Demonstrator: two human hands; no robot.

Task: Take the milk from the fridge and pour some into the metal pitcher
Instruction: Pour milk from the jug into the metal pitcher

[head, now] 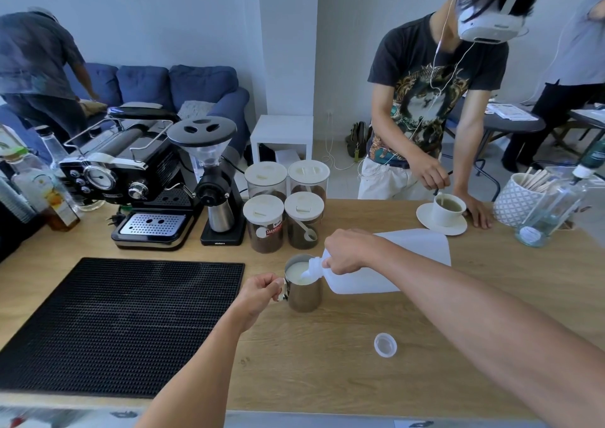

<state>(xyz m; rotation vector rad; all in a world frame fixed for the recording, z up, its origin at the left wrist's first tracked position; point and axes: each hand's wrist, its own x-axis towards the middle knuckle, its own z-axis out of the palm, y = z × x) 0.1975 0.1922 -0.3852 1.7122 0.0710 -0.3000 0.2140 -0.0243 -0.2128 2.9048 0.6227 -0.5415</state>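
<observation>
Jar label reads "SMART"; right hand grips tipped milk jug, left hand pinches pitcher handle.

Head-worn view, down over wooden counter

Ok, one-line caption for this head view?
Right hand tips milk jug into metal pitcher, left hand holding its handle.

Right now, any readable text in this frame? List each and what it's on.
"SMART": red label on the front-left coffee jar; the rest is cut off.
Small print on the grinder base: too small to read.
Round sticker on the glass bottle at right: blurred.
Labels on the bottles at far left: blurred.
Espresso machine gauge: markings unreadable.
Milk jug: no text visible.
</observation>
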